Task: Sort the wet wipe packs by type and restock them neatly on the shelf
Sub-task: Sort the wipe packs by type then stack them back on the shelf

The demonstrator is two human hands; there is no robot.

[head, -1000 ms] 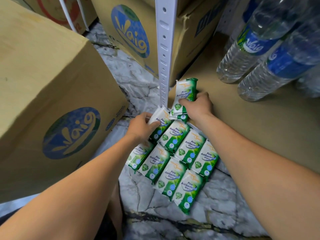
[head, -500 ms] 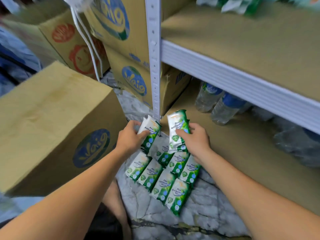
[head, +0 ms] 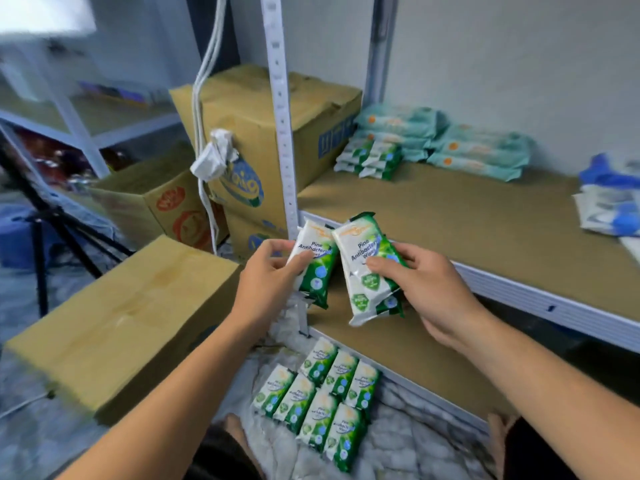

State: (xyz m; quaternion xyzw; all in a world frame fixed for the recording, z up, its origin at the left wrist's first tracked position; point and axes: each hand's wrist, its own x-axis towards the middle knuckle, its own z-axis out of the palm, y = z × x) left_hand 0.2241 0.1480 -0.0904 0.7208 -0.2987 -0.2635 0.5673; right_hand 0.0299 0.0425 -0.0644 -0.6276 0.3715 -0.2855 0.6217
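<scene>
1. The shelf [head: 450, 220] spreads before us, its brown board largely bare towards the front. A cardboard box [head: 121, 323] sits on the floor to our left.
2. At the back of the shelf lie stacked teal packs [head: 478, 147]. Just beside them, on their left, is a small stack of green pine packs [head: 370, 159].
3. On the floor below the shelf edge, several floor packs [head: 318, 400] of the green type lie in tidy rows, not yet restocked.
4. Our right hand [head: 426, 282] pinches a small bundle [head: 367, 268] of green packs, thumb across the front.
5. Our left hand [head: 266, 275] grips a single green pack [head: 317, 268], fingers curled round its edges. Both are raised by the shelf's front left corner.
6. We judge these packs light, soft and slippery in their glossy film, so the bundle could fan apart. We should squeeze across the flat middles, not the crimped ends.
</scene>
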